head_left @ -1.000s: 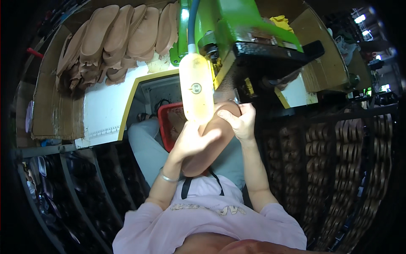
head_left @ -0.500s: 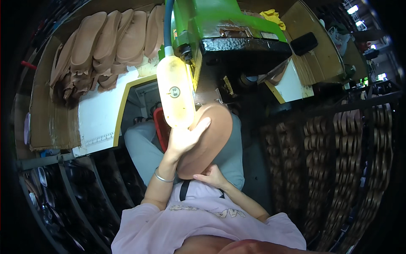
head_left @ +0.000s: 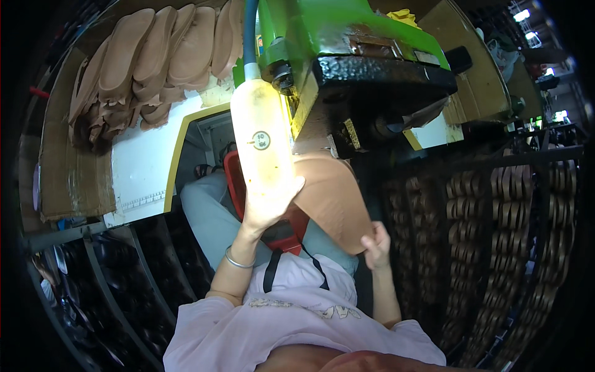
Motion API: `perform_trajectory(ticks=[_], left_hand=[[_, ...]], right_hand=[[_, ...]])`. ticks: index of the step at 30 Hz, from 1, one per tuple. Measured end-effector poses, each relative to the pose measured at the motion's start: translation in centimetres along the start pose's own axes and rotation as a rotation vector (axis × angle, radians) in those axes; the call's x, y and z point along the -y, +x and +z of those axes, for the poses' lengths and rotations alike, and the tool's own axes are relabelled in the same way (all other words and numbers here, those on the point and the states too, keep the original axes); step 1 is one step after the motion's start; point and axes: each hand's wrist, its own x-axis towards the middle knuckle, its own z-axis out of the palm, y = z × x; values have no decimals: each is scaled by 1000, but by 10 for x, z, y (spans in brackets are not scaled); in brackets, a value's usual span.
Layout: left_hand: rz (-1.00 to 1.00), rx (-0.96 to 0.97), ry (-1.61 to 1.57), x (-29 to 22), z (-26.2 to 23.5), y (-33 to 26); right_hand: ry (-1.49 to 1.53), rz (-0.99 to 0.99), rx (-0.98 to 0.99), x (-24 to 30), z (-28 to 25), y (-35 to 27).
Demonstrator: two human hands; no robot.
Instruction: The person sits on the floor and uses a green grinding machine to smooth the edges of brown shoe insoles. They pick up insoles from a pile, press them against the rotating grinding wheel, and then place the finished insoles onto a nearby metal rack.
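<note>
Both my hands hold a brown shoe sole [head_left: 334, 201], tilted above my lap with its broad smooth face toward me. My left hand [head_left: 269, 204] grips its left edge, the thumb at the rim; the glowing lamp hides most of the fingers. At the sole's lower right end, my right hand [head_left: 377, 245] pinches the edge between thumb and fingers. The sole's far end lies just below the green machine [head_left: 372, 34] with its black lower housing. The elongated lit lamp [head_left: 260, 118] hangs on a blue-grey tube directly above my left hand.
Brown soles with ragged trimmings [head_left: 127, 59] lie piled in a cardboard box [head_left: 62, 142] at the left. A white tabletop [head_left: 139, 164] has a yellow edge. Below sits a red bin [head_left: 233, 177]. Racks of brown soles [head_left: 468, 242] fill the right; dark pieces [head_left: 105, 279] fill the lower-left rack.
The sole has swung so its near end points to the lower right. My right hand has moved right and up with that end. My left hand stays by the lamp.
</note>
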Motion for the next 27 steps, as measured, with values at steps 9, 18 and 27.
perform_trajectory(ticks=[9, 18, 27], left_hand=[[0, 16, -40, -20, -11, -1], [4, -61, 13, -50, -41, -5], [-95, -113, -287, -32, -125, -30]], right_hand=[[-185, -412, -137, 90, 8, 93], [-172, -436, 143, 124, 64, 146], [-217, -447, 365, 107, 120, 126]])
